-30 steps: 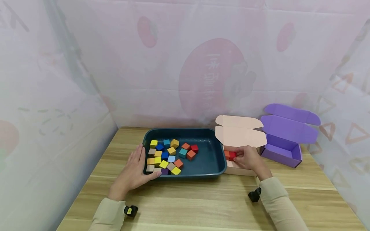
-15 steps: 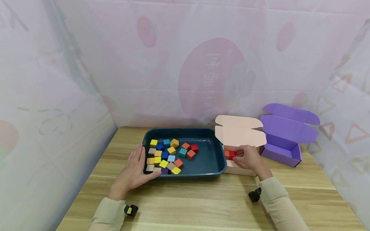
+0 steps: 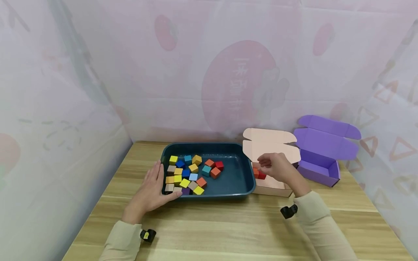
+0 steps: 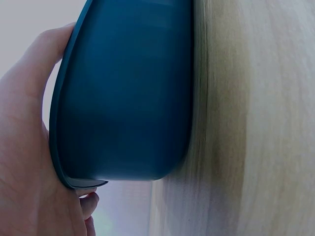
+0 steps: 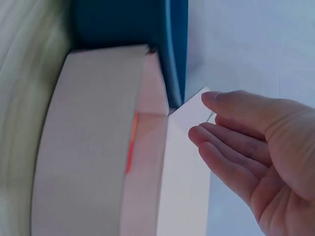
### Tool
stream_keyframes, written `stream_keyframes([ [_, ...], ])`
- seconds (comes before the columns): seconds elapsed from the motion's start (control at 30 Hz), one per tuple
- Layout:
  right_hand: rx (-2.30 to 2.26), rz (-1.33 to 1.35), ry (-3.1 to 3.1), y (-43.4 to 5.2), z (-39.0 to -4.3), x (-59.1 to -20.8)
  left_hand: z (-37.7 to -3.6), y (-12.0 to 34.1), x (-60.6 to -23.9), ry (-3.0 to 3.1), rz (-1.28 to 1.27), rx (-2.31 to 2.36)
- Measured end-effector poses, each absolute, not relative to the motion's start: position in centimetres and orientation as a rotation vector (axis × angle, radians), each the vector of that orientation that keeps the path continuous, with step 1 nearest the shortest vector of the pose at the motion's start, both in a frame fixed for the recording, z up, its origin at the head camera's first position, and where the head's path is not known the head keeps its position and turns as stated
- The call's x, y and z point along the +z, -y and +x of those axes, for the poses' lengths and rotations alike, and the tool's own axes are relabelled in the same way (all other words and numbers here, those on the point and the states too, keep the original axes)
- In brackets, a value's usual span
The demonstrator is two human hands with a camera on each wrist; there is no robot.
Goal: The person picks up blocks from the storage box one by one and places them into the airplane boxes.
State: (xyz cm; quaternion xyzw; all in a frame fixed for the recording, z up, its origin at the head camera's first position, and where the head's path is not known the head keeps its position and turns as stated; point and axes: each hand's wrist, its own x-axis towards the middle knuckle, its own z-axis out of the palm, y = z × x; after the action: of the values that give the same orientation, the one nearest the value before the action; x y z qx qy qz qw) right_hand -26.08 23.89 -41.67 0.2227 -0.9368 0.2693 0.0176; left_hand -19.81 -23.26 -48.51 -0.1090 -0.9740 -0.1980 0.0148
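Note:
My left hand (image 3: 148,190) lies along the left end of a dark teal tray (image 3: 233,177), fingers straight and thumb over the near rim. In the left wrist view the palm rests against the rim of the tray (image 4: 128,98). Over a peach cardboard box (image 3: 271,191) hovers my right hand (image 3: 279,168), its fingers loosely bent. The right wrist view shows nothing between thumb and fingers of that hand (image 5: 256,142). Inside the box's left end sit a red block (image 3: 262,175) and an orange block (image 3: 255,172), partly covered by the hand in the head view.
Several coloured cubes, such as a yellow cube (image 3: 184,183) and a teal cube (image 3: 206,170), lie mostly in the tray's left half. A purple box (image 3: 318,174) with a raised lid stands right of the peach box. Cloth (image 3: 183,108) hangs behind the wooden table (image 3: 209,228).
My right hand has let go of the red block and lifted out of the peach box. The red block stays in the box, and the left hand keeps its place on the tray.

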Motion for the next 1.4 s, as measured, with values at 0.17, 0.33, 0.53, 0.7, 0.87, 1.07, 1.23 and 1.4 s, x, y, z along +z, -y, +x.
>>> stream_keyframes([
  [0.17,0.87,0.777,2.929,-22.1,-26.1,-41.3,-19.8,23.2,-48.5,3.027,-0.34,-0.606],
  [0.33,0.879,0.855,2.93,-19.8,-26.0,-41.7,-19.7,23.1,-48.8,3.019,-0.345,-0.612],
  [0.53,0.885,0.82,2.996,-16.6,-26.0,-42.5,-19.7,23.1,-48.8,3.022,-0.341,-0.604],
  [0.7,0.875,0.769,3.022,-14.4,-26.3,-43.6,-19.7,23.1,-48.8,3.026,-0.337,-0.603],
  [0.87,0.889,0.685,3.03,-12.4,-26.7,-44.8,-19.7,23.2,-48.8,3.026,-0.336,-0.589],
  [1.07,0.923,0.555,3.017,-10.4,-26.9,-45.9,-19.6,23.1,-48.5,3.029,-0.329,-0.588],
  [1.23,0.937,0.434,3.01,-9.3,-26.9,-46.5,-19.6,23.1,-48.3,3.027,-0.326,-0.596],
  [1.4,0.954,0.342,2.992,-8.4,-26.8,-47.2,-19.6,23.1,-48.4,3.024,-0.327,-0.597],
])
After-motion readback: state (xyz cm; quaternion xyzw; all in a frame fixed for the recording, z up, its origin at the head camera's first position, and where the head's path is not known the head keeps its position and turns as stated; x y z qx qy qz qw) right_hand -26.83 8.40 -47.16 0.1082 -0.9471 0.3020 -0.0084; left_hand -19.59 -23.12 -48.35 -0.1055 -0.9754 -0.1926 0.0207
